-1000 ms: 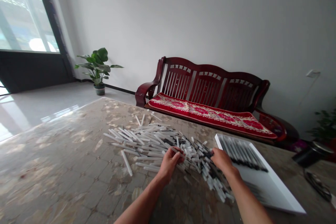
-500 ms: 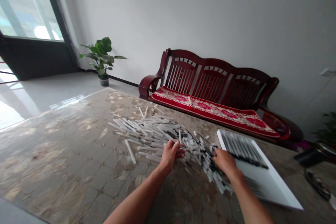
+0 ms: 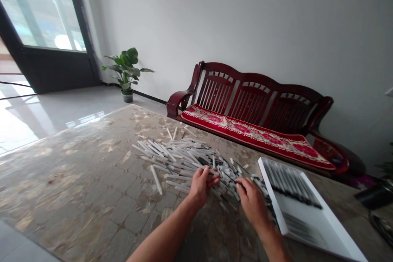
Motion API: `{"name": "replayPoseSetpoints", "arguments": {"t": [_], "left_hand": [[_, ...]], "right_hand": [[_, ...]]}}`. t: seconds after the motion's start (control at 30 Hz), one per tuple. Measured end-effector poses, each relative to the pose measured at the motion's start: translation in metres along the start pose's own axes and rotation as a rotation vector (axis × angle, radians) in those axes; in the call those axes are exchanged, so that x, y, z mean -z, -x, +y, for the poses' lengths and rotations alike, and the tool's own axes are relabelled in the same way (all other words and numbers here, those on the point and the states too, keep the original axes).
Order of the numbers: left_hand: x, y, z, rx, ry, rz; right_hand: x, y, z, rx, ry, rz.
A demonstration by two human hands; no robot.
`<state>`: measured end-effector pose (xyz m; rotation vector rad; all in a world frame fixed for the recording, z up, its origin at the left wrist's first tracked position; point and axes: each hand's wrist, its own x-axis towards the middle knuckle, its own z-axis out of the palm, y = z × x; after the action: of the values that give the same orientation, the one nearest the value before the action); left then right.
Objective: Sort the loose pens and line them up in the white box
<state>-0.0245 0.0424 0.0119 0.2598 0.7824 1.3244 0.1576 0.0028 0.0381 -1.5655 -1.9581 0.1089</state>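
A heap of whitish translucent pen barrels point(image 3: 172, 151) lies on the table in front of me, mixed with short pale caps and dark thin parts. Over its near side, my left hand point(image 3: 201, 184) is closed in a pinch around a pale pen barrel point(image 3: 213, 172), partly covered by the fingers. Close by on the right, my right hand point(image 3: 253, 200) is closed, thumb against fingers, on a thin dark stick that looks like a pen refill point(image 3: 231, 180). The stick points left toward the barrel; whether the two touch is unclear.
Right of my right hand stands a shallow white box point(image 3: 334, 221) with rows of pens point(image 3: 291, 182) inside. A dark object point(image 3: 373, 194) sits farther right. Behind the patterned table point(image 3: 92, 172) are a red-cushioned wooden bench point(image 3: 245, 98) and a potted plant point(image 3: 127, 71).
My right hand has moved left from the pile's right side, by the box, toward my left hand, bringing the thin dark stick. My left hand stays pinched in nearly the same place. The view shifted slightly.
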Motion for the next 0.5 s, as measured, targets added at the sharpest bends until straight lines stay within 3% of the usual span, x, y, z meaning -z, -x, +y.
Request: {"name": "replayPoseSetpoints", "arguments": {"t": [0.17,0.5], "left_hand": [[-0.0017,0.0022,0.0023,0.007,0.039,0.031],[-0.0036,0.0017,0.0041,0.009,0.012,0.036]], "right_hand": [[-0.0107,0.0097,-0.002,-0.025,-0.082,0.071],[-0.0122,0.0095,-0.0009,-0.011,-0.12,0.077]]}}
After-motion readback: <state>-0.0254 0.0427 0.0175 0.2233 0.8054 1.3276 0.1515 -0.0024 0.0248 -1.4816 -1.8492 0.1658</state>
